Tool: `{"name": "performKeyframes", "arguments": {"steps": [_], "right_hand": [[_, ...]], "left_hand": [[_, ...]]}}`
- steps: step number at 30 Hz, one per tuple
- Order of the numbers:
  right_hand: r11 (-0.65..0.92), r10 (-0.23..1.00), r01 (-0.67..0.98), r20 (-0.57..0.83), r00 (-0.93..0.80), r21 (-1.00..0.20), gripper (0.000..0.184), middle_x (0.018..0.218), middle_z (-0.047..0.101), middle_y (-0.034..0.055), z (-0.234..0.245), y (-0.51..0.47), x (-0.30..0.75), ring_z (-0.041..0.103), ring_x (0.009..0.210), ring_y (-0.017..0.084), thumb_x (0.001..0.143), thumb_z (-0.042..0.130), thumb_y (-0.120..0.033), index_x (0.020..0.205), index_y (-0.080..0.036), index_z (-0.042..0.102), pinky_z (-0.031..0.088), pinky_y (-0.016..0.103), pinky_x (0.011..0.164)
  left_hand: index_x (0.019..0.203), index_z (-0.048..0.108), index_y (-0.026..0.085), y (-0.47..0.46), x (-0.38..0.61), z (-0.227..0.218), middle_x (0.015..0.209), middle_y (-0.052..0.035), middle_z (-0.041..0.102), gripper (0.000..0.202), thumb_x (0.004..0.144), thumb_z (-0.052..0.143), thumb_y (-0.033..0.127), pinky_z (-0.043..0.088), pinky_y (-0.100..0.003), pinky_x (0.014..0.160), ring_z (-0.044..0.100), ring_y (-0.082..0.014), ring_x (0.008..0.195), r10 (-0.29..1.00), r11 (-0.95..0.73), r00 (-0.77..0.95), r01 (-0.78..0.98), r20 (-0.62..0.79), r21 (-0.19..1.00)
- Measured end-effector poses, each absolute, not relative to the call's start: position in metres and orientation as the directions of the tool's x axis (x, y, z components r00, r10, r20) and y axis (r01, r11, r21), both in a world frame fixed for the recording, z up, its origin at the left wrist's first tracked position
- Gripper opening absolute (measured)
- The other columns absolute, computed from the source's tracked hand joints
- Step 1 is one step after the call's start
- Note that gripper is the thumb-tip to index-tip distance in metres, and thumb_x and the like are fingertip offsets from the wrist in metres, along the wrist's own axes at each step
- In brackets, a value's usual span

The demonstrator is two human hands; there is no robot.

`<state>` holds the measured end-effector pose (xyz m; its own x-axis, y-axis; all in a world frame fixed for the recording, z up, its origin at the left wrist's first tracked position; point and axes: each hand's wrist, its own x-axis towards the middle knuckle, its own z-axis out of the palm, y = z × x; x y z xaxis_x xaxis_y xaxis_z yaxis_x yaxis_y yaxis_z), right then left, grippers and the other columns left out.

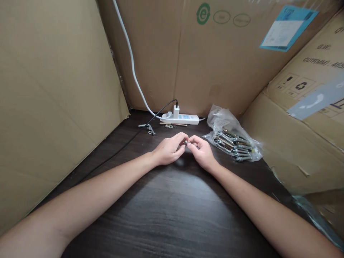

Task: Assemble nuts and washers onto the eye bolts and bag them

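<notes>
Head view: the left hand (169, 148) and the right hand (202, 151) meet over a dark wooden table (172, 215), fingertips pressed together around a small metal part (185, 142) pinched between them; which hand bears it more cannot be told. Just right of the right hand lies a clear plastic bag (223, 120) holding a heap of metal anchor bolts (233, 145). Behind the hands, a white power strip (185, 119) lies against the cardboard boxes (215, 53), with a charger plugged in and a black cable (120, 148) running off left. Loose washers and bolts (158, 126) lie scattered just before the strip
</notes>
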<state>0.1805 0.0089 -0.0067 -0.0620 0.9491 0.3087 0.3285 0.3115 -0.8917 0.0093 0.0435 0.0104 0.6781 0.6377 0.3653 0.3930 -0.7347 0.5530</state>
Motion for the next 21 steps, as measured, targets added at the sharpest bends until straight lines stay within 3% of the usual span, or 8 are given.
{"name": "performKeyframes", "arguments": {"steps": [9, 21], "right_hand": [[0.211, 0.977, 0.143, 0.204, -0.064, -0.967, 0.026, 0.049, 0.036, -0.0072, -0.0104, 0.0165, 0.1846, 0.027, 0.044, 0.007, 0.078, 0.061, -0.042, 0.077, -0.017, 0.061, 0.022, 0.023, 0.043], [0.186, 0.981, 0.136, 0.178, -0.072, -0.973, 0.026, 0.047, 0.036, -0.0075, -0.0133, 0.0189, 0.1865, 0.027, 0.043, 0.007, 0.076, 0.062, -0.043, 0.071, -0.018, 0.058, 0.023, 0.023, 0.042]], "left_hand": [[0.102, 0.048, 0.02, 0.0455, 0.0112, 0.0084, 0.084, 0.0011, 0.057, 0.019, 0.085, 0.042, 0.025, 0.04, -0.024, 0.065, 0.051, -0.0114, 0.069, 0.697, -0.691, 0.614, 0.436, 0.371, 0.577], [0.1, 0.049, 0.019, 0.0482, 0.0077, 0.0062, 0.083, 0.0006, 0.054, 0.017, 0.086, 0.042, 0.025, 0.04, -0.024, 0.066, 0.048, -0.0125, 0.07, 0.645, -0.729, 0.655, 0.37, 0.394, 0.576]]}}
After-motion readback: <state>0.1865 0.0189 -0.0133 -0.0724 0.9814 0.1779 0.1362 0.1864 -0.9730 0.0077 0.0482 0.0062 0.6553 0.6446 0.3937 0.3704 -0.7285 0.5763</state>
